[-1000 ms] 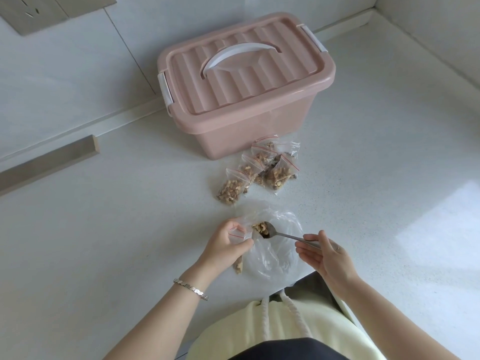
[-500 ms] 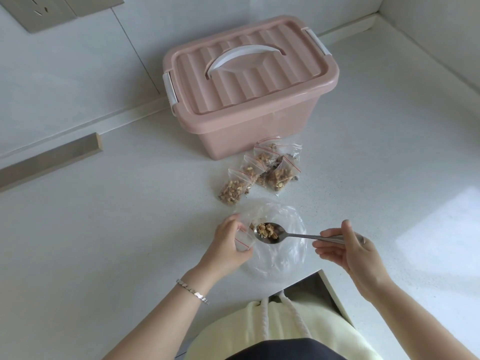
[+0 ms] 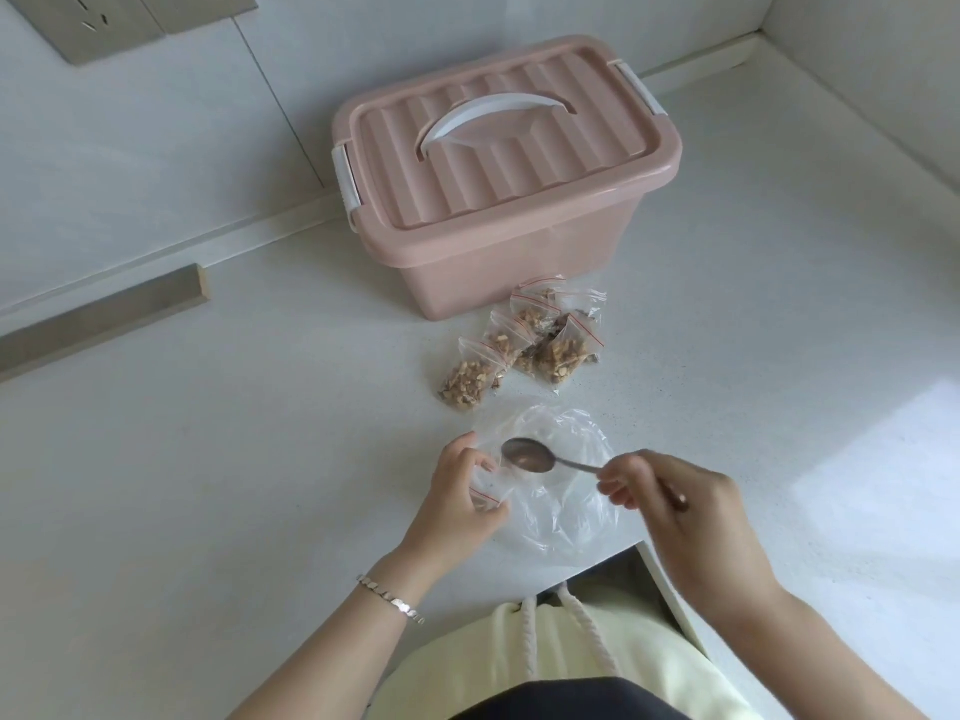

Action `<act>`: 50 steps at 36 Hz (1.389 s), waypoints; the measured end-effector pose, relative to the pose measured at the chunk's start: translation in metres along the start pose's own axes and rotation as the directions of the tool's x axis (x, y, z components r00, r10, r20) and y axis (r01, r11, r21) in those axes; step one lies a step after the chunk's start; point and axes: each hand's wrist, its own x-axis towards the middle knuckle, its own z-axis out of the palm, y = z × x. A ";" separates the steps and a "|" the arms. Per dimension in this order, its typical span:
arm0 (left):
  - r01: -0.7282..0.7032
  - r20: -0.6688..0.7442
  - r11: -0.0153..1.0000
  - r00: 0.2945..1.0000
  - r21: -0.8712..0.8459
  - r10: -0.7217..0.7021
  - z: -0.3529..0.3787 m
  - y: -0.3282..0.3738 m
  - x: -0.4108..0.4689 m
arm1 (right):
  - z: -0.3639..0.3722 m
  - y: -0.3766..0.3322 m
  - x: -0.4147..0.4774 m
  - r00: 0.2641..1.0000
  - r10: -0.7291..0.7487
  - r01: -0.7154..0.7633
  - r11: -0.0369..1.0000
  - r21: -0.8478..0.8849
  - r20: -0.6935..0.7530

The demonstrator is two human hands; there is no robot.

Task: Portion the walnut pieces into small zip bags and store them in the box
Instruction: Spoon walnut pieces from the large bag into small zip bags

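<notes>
My left hand (image 3: pixel 460 498) pinches a small zip bag (image 3: pixel 485 495) with a red seal line at the counter's near edge; its contents are mostly hidden by my fingers. My right hand (image 3: pixel 670 504) grips the handle of a metal spoon (image 3: pixel 530 456), whose bowl looks empty and hovers just right of the small bag. Under both lies a large clear plastic bag (image 3: pixel 566 504), crumpled on the counter. Several filled zip bags of walnut pieces (image 3: pixel 519 345) lie in a cluster in front of the pink storage box (image 3: pixel 498 174), whose lid is on with a white handle.
The white counter (image 3: pixel 260 433) meets a wall at the back and another on the right. A wall socket (image 3: pixel 98 23) is at the top left. A grey strip (image 3: pixel 104 314) lies along the left. My pale clothing with cords fills the bottom.
The spoon carried walnut pieces half a second ago; now its bowl is empty. My right hand has slid closer along the handle toward the small bag.
</notes>
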 end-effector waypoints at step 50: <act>0.038 -0.017 0.995 0.999 0.092 -0.036 -0.013 -0.002 0.011 | 0.004 0.064 0.007 0.779 0.620 -0.543 0.594 0.593 0.092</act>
